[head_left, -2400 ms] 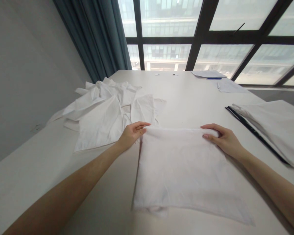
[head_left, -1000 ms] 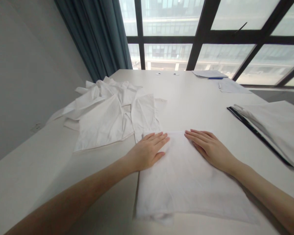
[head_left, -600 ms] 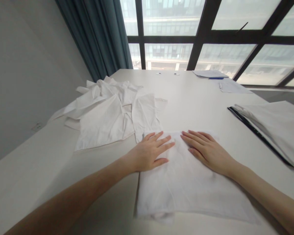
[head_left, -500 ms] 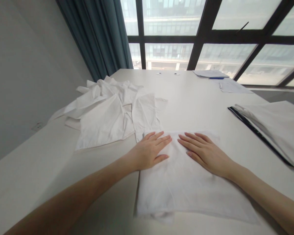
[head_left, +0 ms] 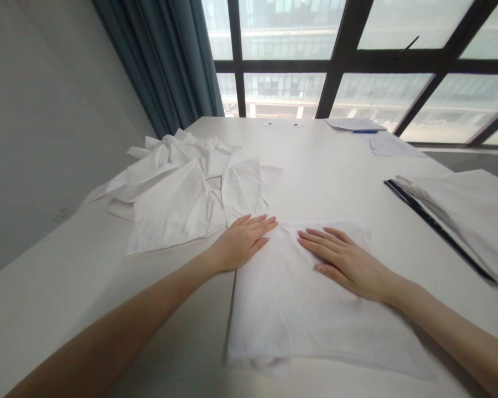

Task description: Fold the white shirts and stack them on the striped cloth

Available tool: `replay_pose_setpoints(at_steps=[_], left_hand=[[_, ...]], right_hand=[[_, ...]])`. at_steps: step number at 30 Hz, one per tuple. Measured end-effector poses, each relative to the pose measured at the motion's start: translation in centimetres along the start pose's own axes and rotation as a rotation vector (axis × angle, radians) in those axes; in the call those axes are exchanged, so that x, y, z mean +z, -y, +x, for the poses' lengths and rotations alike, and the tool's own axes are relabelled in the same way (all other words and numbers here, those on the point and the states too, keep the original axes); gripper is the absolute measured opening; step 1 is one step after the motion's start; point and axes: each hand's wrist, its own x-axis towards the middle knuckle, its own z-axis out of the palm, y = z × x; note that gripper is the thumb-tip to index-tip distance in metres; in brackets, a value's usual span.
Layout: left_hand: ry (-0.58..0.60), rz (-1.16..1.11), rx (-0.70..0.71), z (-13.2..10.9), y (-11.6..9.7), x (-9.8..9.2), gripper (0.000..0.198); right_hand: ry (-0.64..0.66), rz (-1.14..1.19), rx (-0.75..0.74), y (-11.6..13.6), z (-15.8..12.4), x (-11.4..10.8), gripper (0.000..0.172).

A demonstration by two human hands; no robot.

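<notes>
A white cloth [head_left: 315, 326], folded into a rough rectangle, lies flat on the white table in front of me. My left hand [head_left: 245, 237] rests palm down on its far left corner, fingers stretched out. On the upper right part of the cloth lies my right hand [head_left: 342, 257], also flat, with the fingers extended and the thumb apart. Faint creases run down the cloth from between the hands. Just beyond my left hand, a heap of crumpled white cloths [head_left: 178, 204] spreads over the table's left side.
On the right, a stack of folded white cloth [head_left: 477, 215] lies on a black-edged flat item [head_left: 435, 229]. Papers [head_left: 354, 125] and a blue pen [head_left: 365, 131] lie at the table's far right. Behind the table are windows and a blue curtain [head_left: 170, 66].
My left hand has slid left and slightly away from me, to the cloth's far left corner. My right hand has barely shifted. The cloth stays in place.
</notes>
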Motion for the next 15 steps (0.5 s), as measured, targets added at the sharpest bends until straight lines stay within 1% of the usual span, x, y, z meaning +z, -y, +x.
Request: replay_pose_setpoints(at_steps=[2, 4, 8, 10, 12, 15], left_hand=[[0.009, -0.038, -0.015, 0.1, 0.9, -0.2, 0.046], [-0.002, -0.092, 0.001, 0.1, 1.6, -0.2, 0.046], [-0.111, -0.196, 0.019, 0.0, 2.3, 0.0, 0.045], [-0.147, -0.22, 0.013, 0.0, 2.5, 0.2, 0.044], [-0.141, -0.208, 0.014, 0.0, 2.6, 0.3, 0.043], [-0.101, -0.15, 0.022, 0.2, 2.6, 0.2, 0.044]], right_hand=[[0.01, 0.02, -0.006, 0.3, 0.1, 0.0, 0.058], [0.036, 0.026, -0.016, 0.7, 0.2, 0.2, 0.061], [0.053, -0.008, -0.039, 1.5, 0.3, 0.9, 0.065], [0.063, -0.022, -0.058, 1.7, 0.3, 1.2, 0.064], [0.081, -0.022, -0.072, 1.7, 0.2, 1.2, 0.062], [0.089, -0.005, -0.08, 1.8, 0.2, 1.0, 0.061]])
